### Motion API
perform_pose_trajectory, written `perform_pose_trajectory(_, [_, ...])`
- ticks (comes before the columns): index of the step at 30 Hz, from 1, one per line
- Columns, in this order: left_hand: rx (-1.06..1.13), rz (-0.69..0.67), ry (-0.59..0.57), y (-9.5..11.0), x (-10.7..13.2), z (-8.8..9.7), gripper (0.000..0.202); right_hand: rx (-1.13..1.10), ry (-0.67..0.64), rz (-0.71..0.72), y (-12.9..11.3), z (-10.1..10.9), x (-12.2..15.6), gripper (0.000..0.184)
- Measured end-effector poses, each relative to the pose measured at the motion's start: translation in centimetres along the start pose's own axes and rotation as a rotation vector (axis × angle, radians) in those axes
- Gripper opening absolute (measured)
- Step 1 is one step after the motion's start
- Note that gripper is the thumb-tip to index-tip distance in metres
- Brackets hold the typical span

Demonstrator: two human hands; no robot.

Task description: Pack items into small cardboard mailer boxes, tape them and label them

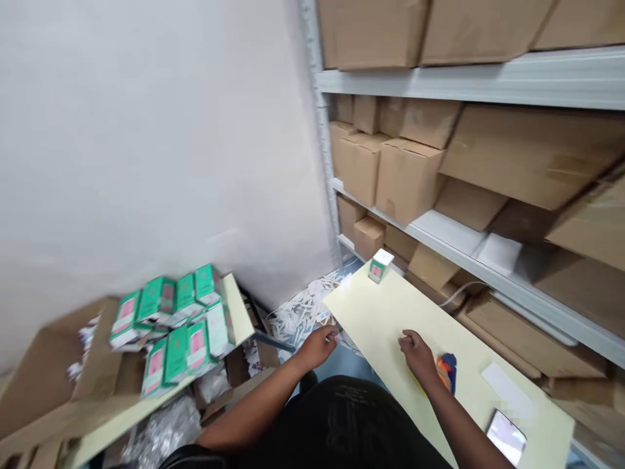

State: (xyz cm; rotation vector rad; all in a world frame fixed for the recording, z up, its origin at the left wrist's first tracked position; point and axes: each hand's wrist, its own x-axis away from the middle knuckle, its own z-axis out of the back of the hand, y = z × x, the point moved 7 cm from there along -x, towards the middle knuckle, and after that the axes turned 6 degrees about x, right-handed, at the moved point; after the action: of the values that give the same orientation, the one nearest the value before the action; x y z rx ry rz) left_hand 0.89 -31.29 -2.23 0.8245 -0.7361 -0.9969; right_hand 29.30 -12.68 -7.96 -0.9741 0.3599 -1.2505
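My left hand [319,344] hangs at the near edge of a pale yellow board [385,312], fingers curled and pinched on something small and white that I cannot make out. My right hand [417,355] rests on the board with its fingers curled under, beside an orange and blue object [447,371] that it touches or nearly touches. A small green and white box [379,266] stands upright at the board's far end. A phone [506,435] and a white slip [508,391] lie on the near right part of the board.
To the left, several green and pink boxes [170,326] are piled on another pale board over open cartons [58,371]. White packets [303,309] litter the floor by the wall. Grey metal shelves [469,81] on the right hold brown cardboard cartons [405,176].
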Motion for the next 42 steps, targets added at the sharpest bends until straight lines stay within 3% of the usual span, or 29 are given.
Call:
perform_pose_trajectory(6, [0.121, 0.093, 0.241, -3.2, 7.4, 6.5, 0.025, -0.075, -0.28, 0.052, -5.4, -8.5, 1.3, 0.045])
perform_pose_trajectory(12, [0.246, 0.166, 0.429, -7.7, 15.8, 12.6, 0.028, -0.043, -0.442, 0.137, -12.3, -16.9, 4.2, 0.042])
perform_pose_trajectory(20, [0.323, 0.266, 0.589, -16.9, 28.2, 22.1, 0.028, 0.083, -0.548, 0.318, -23.6, -30.9, 12.8, 0.043])
perform_pose_trajectory(24, [0.357, 0.303, 0.652, -20.3, 33.2, 26.2, 0.029, 0.056, -0.629, 0.344, -28.4, -37.0, 18.0, 0.042])
perform_pose_trajectory(28, [0.434, 0.326, 0.765, -22.8, 37.0, 29.0, 0.031, 0.066, -0.738, 0.397, -31.6, -41.0, 21.6, 0.04])
perform_pose_trajectory(33, [0.493, 0.389, 0.931, -26.2, 40.8, 31.4, 0.03, 0.115, -0.869, 0.447, -34.7, -45.6, 22.9, 0.038])
perform_pose_trajectory(42, [0.464, 0.59, 1.274, -30.5, 48.0, 36.6, 0.028, 0.136, -1.18, 0.601, -42.4, -58.3, 24.9, 0.046])
